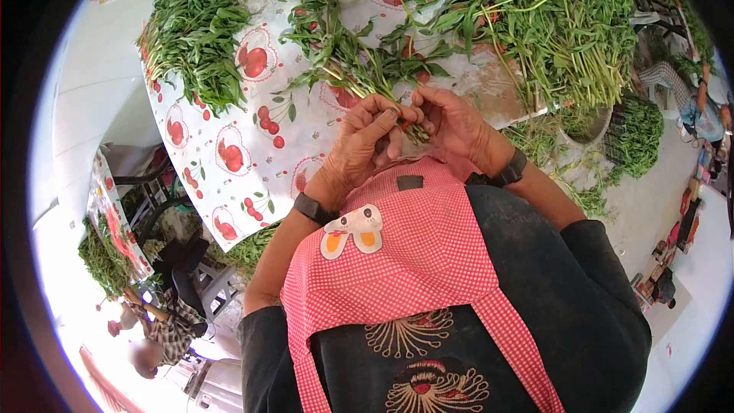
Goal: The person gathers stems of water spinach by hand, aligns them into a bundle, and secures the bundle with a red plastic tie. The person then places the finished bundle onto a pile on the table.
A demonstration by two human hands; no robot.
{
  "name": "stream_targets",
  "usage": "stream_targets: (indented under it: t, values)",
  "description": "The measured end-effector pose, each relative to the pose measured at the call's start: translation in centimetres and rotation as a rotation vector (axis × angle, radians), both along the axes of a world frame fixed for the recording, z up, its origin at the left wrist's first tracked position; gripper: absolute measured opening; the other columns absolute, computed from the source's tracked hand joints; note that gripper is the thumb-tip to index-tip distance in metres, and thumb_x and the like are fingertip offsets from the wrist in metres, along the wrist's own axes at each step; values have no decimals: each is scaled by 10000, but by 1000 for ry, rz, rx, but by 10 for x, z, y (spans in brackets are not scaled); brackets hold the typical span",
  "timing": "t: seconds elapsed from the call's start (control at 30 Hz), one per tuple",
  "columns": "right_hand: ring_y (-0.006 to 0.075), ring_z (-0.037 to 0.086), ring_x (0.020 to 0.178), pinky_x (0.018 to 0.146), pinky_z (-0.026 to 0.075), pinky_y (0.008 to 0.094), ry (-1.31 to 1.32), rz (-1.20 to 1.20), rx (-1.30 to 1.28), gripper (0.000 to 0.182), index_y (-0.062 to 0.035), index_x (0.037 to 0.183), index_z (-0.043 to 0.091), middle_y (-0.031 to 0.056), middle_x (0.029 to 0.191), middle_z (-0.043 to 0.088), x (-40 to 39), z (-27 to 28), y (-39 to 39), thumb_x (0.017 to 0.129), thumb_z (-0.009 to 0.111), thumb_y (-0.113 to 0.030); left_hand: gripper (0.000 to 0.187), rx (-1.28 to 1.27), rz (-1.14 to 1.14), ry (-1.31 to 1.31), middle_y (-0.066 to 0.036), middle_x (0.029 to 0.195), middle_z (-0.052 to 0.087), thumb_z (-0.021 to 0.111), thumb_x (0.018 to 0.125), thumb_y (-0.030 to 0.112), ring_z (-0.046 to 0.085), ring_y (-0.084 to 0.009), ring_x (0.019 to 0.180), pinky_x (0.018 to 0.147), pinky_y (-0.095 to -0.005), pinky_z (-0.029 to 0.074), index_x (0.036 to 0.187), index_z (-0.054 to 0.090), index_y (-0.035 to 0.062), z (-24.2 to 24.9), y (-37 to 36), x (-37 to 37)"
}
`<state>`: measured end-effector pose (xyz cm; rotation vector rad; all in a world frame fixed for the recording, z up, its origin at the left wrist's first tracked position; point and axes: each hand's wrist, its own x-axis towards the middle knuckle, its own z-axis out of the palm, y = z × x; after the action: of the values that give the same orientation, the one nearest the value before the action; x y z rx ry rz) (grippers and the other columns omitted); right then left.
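Both my hands meet at the table's near edge, just above the red checked apron [413, 229]. Between them is a small bunch of leafy green stems [359, 80], its cut ends pointing toward me and its leaves spread over the cloth. My left hand [372, 138] has its fingers wrapped round the stems. My right hand [451, 126] pinches close beside the stem ends, thumb and forefinger together; whatever lies between those fingertips is too small to make out. The fruit-patterned tablecloth [229, 149] lies under the bunch.
Large heaps of greens lie at the table's back left [202, 46] and right [566, 38]. A metal basin [589, 126] and a dark crate [615, 134] stand beyond the right edge. One person [164, 333] is at lower left, another [699, 115] at far right.
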<state>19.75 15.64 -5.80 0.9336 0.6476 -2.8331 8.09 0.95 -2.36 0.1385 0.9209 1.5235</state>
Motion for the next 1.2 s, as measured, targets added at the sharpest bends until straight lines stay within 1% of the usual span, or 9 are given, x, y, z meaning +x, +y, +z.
stream_targets:
  t: [0.17,0.5,0.6,0.7,0.8,0.9,0.97,1.1,1.2]
  values:
    - [49,346,475,444,306,211,67,37,109,257,-111,796,521,-45,598,457,2,2,-6,940,507,-323,132,-22,5,101,-42,827,539,506,948,157,454,-73,492,418,-182,370,909,470,37,-11,0,7]
    - [49,349,476,443,310,206,23,-38,143,249,-107,806,518,-40,599,456,6,3,-3,936,523,-319,150,-61,-30,242,-17,732,523,482,959,178,444,-54,508,406,-177,340,890,460,47,-7,1,6]
    - [51,347,474,445,313,205,15,-46,136,264,-106,797,518,-40,603,461,7,-1,-2,929,540,-334,89,-98,-110,251,-44,806,559,470,948,101,494,-69,570,513,-205,416,911,465,21,-11,-1,2]
    - [58,400,493,457,346,210,60,-39,122,245,-92,820,554,-30,624,500,6,-6,5,913,576,-318,92,-91,-118,320,-43,826,581,474,946,104,498,-62,589,520,-197,415,920,489,18,-9,2,0]
    - [70,488,553,497,407,216,24,-1,159,217,-59,880,605,-16,672,553,7,-4,13,898,605,-275,154,-126,-103,401,22,741,541,520,940,178,428,-32,548,485,-170,341,950,542,26,-7,8,0]
    - [82,553,632,557,459,222,100,69,202,216,-16,981,638,-6,739,600,11,5,21,881,630,-208,124,-94,-43,673,0,891,553,578,898,143,471,-41,626,531,-168,374,949,584,30,-11,14,-3]
    - [83,572,678,588,474,218,150,183,272,237,10,1037,636,4,805,626,12,14,24,866,639,-154,86,-2,-30,1194,-78,1061,525,640,811,52,565,-138,774,699,-263,474,881,608,13,-8,20,-5]
    - [87,577,682,593,474,221,204,329,387,230,24,1031,647,26,829,645,6,30,27,847,648,-113,90,-38,-46,1158,-91,1058,515,650,791,47,577,-147,785,711,-270,480,861,616,2,-1,28,-2]
    - [89,577,673,596,474,223,171,388,470,189,24,981,666,42,817,653,5,18,29,840,647,-101,110,-34,-183,1110,-59,1100,492,606,847,69,559,-123,906,765,-246,468,947,629,28,1,30,-5]
